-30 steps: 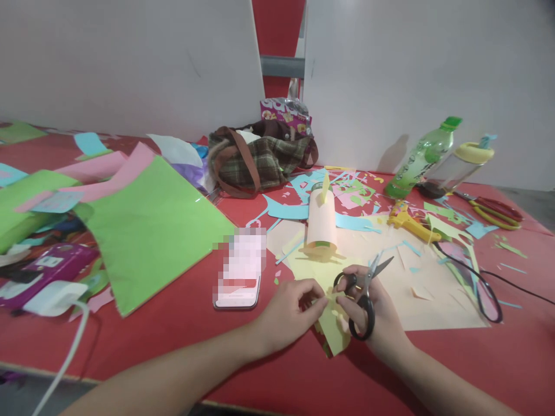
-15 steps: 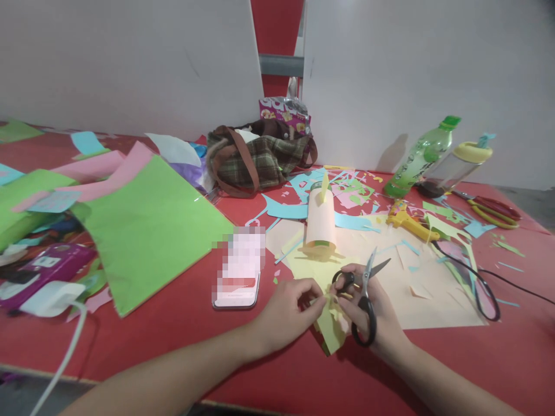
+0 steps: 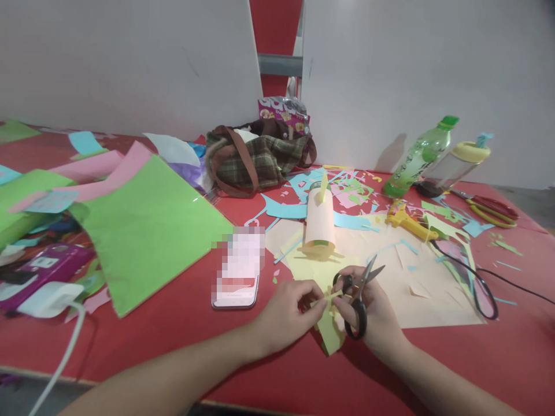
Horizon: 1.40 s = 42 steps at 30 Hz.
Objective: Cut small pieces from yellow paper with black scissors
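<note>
Fingertips of the left hand (image 3: 289, 312) are pinched tight on a thin strip of the yellow paper (image 3: 330, 334), right beside the black scissors (image 3: 358, 294). Thumb and fingers of the right hand (image 3: 376, 315) are threaded through the loops, curled around them, and the blades stand a little apart, tips pointing away from the body. That yellow paper hangs between both hands, its lower end drooping onto the red table (image 3: 182, 323).

Risk here, as I judge it: the pinch sits very near the blades, so a hurried snip could nick a fingertip, and a strip that thin could tear or twist instead of cutting clean.

Left of the scissors lies a phone (image 3: 236, 283). Just beyond them stands a paper tube (image 3: 321, 222), close enough that a swinging elbow might topple it. Beyond and to the right of the scissors, a yellow glue gun (image 3: 407, 221) trails a black cord (image 3: 477, 283) near the right forearm, a possible snag. Farthest off, a plaid bag (image 3: 260, 159) and a green bottle (image 3: 416, 159).
</note>
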### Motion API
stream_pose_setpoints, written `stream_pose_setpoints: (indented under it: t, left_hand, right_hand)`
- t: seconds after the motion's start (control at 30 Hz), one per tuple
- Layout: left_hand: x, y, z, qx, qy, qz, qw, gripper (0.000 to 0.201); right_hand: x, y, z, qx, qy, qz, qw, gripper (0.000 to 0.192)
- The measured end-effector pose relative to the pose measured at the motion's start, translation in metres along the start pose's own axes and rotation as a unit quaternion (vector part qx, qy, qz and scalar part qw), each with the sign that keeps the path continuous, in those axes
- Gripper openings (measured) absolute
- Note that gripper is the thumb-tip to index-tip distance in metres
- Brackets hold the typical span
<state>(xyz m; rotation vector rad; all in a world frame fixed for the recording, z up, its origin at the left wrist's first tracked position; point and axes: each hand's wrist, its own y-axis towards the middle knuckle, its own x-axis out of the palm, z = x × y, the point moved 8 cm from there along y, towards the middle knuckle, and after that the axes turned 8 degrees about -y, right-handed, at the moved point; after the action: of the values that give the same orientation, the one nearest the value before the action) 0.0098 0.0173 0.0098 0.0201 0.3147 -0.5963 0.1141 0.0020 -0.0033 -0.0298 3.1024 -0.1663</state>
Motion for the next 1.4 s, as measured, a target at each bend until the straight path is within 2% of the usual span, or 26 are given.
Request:
stream_pose_setpoints:
  t: [0.6,0.9,1.23,1.4]
  left_hand:
    - [0.0035,-0.0007,-0.0015,-0.007,-0.012,-0.025,1.0,0.021]
    - [-0.0019,-0.0002,-0.0004,-0.007,-0.028,0.007,1.0,0.021]
    - [0.0044,0.0003,-0.0004,0.012,-0.011,-0.014,1.0,0.021]
    - [0.0038,0.0006,-0.0011,0.004,-0.001,-0.016,1.0,0.021]
  right_hand:
    - [0.0015,-0.0009,-0.0006,0.018,0.004,-0.007,1.0,0.028]
    - [0.0011,-0.0002,0.0014,0.013,-0.003,-0.007,1.0,0.028]
    - [0.0043,-0.0004,0.0066,0.024,-0.007,-0.029,0.999,0.029]
    - [0.003,-0.0007,0.0071,0.023,0.0,-0.018,1.0,0.03]
